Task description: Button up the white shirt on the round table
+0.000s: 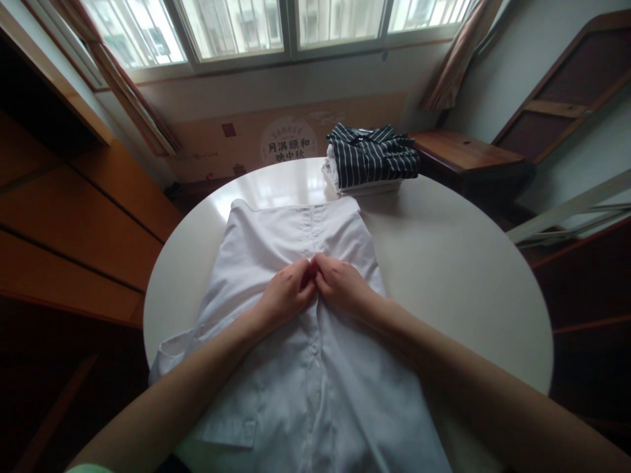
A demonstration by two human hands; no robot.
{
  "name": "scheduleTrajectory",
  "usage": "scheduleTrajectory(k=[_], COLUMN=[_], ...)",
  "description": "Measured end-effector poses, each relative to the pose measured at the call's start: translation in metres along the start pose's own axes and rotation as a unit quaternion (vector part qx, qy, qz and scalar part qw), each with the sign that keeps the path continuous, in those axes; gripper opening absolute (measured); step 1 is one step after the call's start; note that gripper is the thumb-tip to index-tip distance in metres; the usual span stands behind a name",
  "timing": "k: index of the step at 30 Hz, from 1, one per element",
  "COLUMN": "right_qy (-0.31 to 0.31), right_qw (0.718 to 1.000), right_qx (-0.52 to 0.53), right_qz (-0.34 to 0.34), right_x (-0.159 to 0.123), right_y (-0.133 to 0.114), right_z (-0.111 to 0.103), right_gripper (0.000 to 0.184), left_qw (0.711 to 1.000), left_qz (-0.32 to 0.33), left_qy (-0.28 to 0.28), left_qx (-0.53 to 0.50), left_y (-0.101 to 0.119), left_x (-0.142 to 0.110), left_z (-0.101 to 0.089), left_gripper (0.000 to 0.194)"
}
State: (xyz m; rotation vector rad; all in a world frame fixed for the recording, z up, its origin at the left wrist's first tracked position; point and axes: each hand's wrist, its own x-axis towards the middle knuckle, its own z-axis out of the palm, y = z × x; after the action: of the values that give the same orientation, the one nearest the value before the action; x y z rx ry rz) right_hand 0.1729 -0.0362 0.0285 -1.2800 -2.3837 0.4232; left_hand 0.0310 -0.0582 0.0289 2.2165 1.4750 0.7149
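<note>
A white button-front garment (pixel 276 374), like a shirt or coat, lies spread on the round white table (pixel 458 282), its lower part reaching toward me past the near side. A row of buttons runs down its middle. My left hand (pixel 288 287) and my right hand (pixel 340 282) meet at this front strip, fingers curled and pinching the placket. The fingertips hide whichever button or cloth edge lies between them. A pocket flap shows at the garment's lower left, and a sleeve or fold sticks out at the left edge.
A folded stack topped by a black-and-white striped shirt (pixel 374 157) sits at the table's far right edge. Beyond it stands a wooden bench or cabinet (pixel 468 151). Wooden drawers (pixel 64 217) flank the left, and a window (pixel 276 33) lies ahead.
</note>
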Motion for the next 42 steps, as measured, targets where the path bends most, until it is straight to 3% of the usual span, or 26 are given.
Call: scheduleTrajectory(k=[42], right_qy=[-0.003], right_qw=[1.000], right_qx=[-0.005], right_qz=[0.001], right_x=[-0.0005], right_y=[-0.0004], right_z=[-0.0008], right_gripper=[0.009], left_qw=[1.000], left_qz=[0.006], left_qy=[0.000], left_qx=[-0.002], left_y=[-0.0026], left_x=[-0.0001], left_z=[0.0014], left_gripper=[0.003])
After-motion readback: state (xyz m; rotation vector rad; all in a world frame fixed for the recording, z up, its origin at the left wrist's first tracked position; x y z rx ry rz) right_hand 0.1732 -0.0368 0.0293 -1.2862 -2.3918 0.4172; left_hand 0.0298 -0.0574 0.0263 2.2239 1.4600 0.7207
